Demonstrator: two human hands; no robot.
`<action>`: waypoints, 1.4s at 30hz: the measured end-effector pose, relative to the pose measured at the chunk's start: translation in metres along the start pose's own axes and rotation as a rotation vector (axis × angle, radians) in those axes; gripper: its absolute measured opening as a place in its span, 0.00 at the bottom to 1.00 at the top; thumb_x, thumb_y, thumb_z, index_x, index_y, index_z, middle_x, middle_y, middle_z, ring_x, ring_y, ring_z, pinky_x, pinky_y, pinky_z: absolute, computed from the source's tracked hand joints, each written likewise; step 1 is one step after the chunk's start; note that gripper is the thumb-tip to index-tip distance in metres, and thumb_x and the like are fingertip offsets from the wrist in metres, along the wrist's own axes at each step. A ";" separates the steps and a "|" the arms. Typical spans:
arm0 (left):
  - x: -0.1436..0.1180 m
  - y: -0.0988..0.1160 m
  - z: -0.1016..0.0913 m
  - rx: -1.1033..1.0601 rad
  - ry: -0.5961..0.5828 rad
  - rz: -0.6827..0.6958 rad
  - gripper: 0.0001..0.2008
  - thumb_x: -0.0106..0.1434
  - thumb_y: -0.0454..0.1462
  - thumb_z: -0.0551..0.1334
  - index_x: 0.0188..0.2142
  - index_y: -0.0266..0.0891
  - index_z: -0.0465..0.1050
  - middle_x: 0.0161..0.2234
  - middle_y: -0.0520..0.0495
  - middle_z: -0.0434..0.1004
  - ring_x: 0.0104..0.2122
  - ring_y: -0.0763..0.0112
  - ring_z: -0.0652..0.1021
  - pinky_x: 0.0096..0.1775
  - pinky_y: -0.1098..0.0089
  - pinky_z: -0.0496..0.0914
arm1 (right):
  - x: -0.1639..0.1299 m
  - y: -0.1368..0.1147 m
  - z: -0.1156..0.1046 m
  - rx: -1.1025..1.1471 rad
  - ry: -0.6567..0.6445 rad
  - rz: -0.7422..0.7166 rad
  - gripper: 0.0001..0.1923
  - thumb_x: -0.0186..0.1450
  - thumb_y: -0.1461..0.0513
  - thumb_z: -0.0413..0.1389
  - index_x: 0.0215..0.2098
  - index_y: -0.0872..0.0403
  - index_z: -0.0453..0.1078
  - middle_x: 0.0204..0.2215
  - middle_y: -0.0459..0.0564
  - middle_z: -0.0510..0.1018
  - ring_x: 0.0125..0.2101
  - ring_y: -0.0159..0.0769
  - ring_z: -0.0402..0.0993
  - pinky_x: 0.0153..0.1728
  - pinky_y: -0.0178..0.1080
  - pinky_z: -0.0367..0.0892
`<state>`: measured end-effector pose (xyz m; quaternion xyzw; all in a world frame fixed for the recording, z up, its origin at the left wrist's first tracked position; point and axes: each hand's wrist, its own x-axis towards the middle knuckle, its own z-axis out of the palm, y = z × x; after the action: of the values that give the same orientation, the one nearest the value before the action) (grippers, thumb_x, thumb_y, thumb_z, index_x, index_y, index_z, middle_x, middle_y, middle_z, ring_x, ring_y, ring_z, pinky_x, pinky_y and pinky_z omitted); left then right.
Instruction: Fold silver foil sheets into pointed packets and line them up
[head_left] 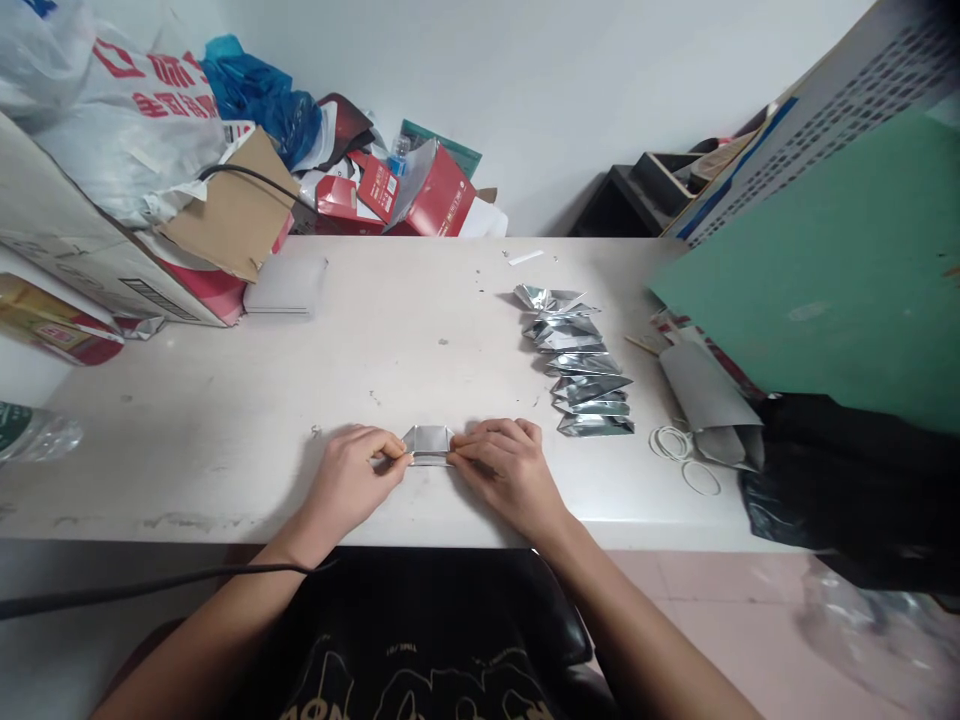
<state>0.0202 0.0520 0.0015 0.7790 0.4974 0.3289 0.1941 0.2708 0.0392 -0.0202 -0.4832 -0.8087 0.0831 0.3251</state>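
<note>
A small folded piece of silver foil paper point(431, 440) lies near the front edge of the white table point(405, 340). My left hand point(356, 467) pinches its left end between thumb and fingers. At the opposite end, my right hand point(506, 465) grips the foil the same way. The piece has slanted corners and a flat middle panel, with a folded strip along its near side. Off to the right, a column of folded silver foil pieces point(577, 365) overlaps in a row running away from me.
White rubber bands point(671, 443) lie beside a rolled grey sheet point(709, 400) at right. A black bag point(847, 480) hangs over the right edge. Red boxes point(439, 195), a cardboard carton point(112, 230) and plastic bags point(127, 110) crowd the back left. A clear bottle point(45, 432) lies at far left.
</note>
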 end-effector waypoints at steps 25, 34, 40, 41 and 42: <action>-0.023 0.010 -0.009 0.339 -0.198 0.433 0.20 0.77 0.32 0.61 0.66 0.37 0.73 0.63 0.40 0.80 0.65 0.54 0.77 0.63 0.51 0.78 | -0.010 -0.006 -0.015 -0.109 -0.141 -0.216 0.22 0.74 0.66 0.57 0.64 0.44 0.74 0.56 0.51 0.83 0.61 0.53 0.73 0.57 0.56 0.58; -0.022 0.010 -0.009 0.328 -0.166 0.448 0.19 0.78 0.33 0.60 0.65 0.38 0.74 0.63 0.42 0.80 0.64 0.57 0.78 0.62 0.54 0.79 | -0.009 -0.006 -0.014 -0.119 -0.139 -0.196 0.22 0.74 0.65 0.57 0.64 0.43 0.74 0.56 0.50 0.83 0.60 0.53 0.74 0.57 0.56 0.57; -0.022 0.010 -0.009 0.284 -0.169 0.424 0.20 0.77 0.32 0.61 0.66 0.39 0.74 0.62 0.41 0.80 0.65 0.56 0.77 0.62 0.51 0.79 | -0.009 -0.009 -0.015 -0.139 -0.160 -0.187 0.22 0.73 0.65 0.58 0.64 0.42 0.75 0.57 0.50 0.83 0.60 0.53 0.72 0.58 0.56 0.56; -0.022 0.011 -0.009 0.289 -0.170 0.422 0.20 0.77 0.32 0.61 0.66 0.38 0.74 0.62 0.41 0.81 0.64 0.56 0.77 0.62 0.51 0.79 | -0.009 -0.010 -0.016 -0.140 -0.171 -0.187 0.21 0.74 0.63 0.58 0.63 0.44 0.75 0.57 0.51 0.82 0.60 0.53 0.71 0.58 0.56 0.55; -0.022 0.012 -0.008 0.297 -0.171 0.422 0.19 0.77 0.32 0.60 0.65 0.37 0.75 0.62 0.41 0.81 0.64 0.56 0.78 0.62 0.51 0.79 | -0.008 -0.012 -0.017 -0.141 -0.184 -0.187 0.19 0.75 0.61 0.57 0.63 0.45 0.75 0.57 0.52 0.82 0.61 0.54 0.70 0.59 0.57 0.55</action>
<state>0.0155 0.0273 0.0078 0.9104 0.3485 0.2183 0.0461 0.2751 0.0228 -0.0052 -0.4179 -0.8803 0.0396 0.2213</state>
